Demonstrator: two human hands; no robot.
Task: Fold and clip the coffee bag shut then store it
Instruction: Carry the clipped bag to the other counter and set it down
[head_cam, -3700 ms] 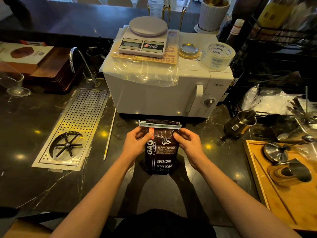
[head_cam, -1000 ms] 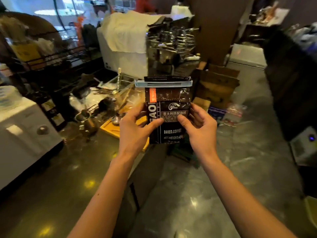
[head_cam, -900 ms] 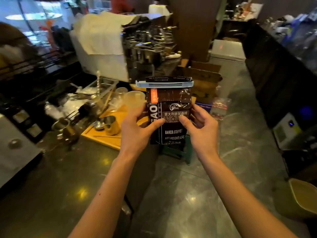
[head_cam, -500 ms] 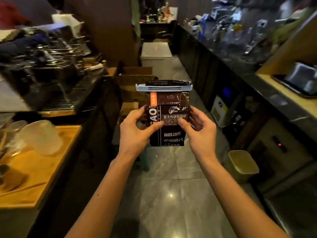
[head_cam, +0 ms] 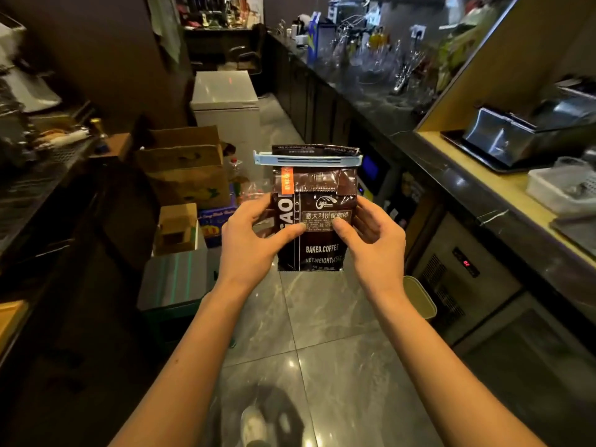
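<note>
I hold a dark brown coffee bag (head_cam: 319,188) upright in the air at chest height, over a grey tiled aisle floor. Its top is folded over and pinched by a pale blue sealing clip (head_cam: 308,160) that runs across the full width. My left hand (head_cam: 250,241) grips the bag's left side, thumb pressed on the front label. My right hand (head_cam: 374,238) grips the right side, thumb on the label too. The bag's back is hidden.
A dark counter (head_cam: 48,188) runs along the left. On the right, a long counter (head_cam: 451,162) carries glassware, with under-counter fridges (head_cam: 464,279) below. Cardboard boxes (head_cam: 183,169) and a white chest freezer (head_cam: 225,101) stand ahead. A pale bin (head_cam: 419,298) sits low right.
The view has swung right, away from the microwave counter and into the aisle. Both hands have kept the same grip on the clipped bag, carried in the air.
</note>
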